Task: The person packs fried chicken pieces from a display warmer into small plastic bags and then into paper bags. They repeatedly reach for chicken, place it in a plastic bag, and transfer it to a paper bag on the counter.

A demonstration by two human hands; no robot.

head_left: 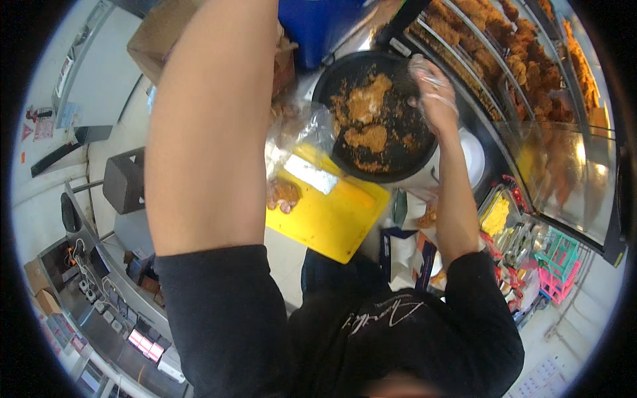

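Note:
My right hand (434,93) wears a clear plastic glove and rests at the right rim of a round black pan (398,162). The pan holds breaded fried chicken pieces (368,99) and loose crumbs. The hand's fingers curl toward the pan, and whether they grip anything is unclear. My bare left forearm (212,119) rises across the picture and leaves at the top edge, so that hand is out of sight. Below the pan lies a yellow cutting board (332,219) with one fried piece (284,194) at its left corner. A crumpled clear plastic bag (298,132) is beside it.
A glass display case (564,166) with racks of fried chicken (491,53) curves along the right. A blue container (318,26) and a cardboard box (156,33) stand at the top. Paper packets (411,232), a yellow-filled tray (496,215) and pink and green baskets (557,265) sit lower right.

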